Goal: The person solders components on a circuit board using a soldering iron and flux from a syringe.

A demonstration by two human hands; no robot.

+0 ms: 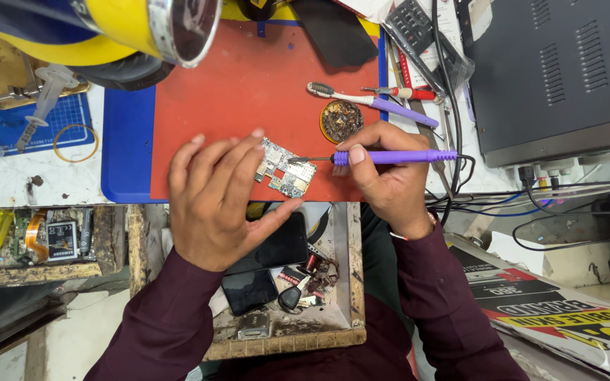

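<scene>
The left hand (214,200) steadied the small circuit board (285,168) on the red mat (248,92), fingers half-curled over its edge. The right hand (383,176) pinched a purple soldering iron (390,156), tip touching the board; a firm brace and brief, light contact seemed wise

Electronics repair workshop, prob. phone repair: purple soldering iron (390,156) mid-frame, bare circuit board (285,169) on red work mat (248,92), open drawer (351,282) of phones & spare parts below, grey power supply unit (559,70) upper right.
</scene>
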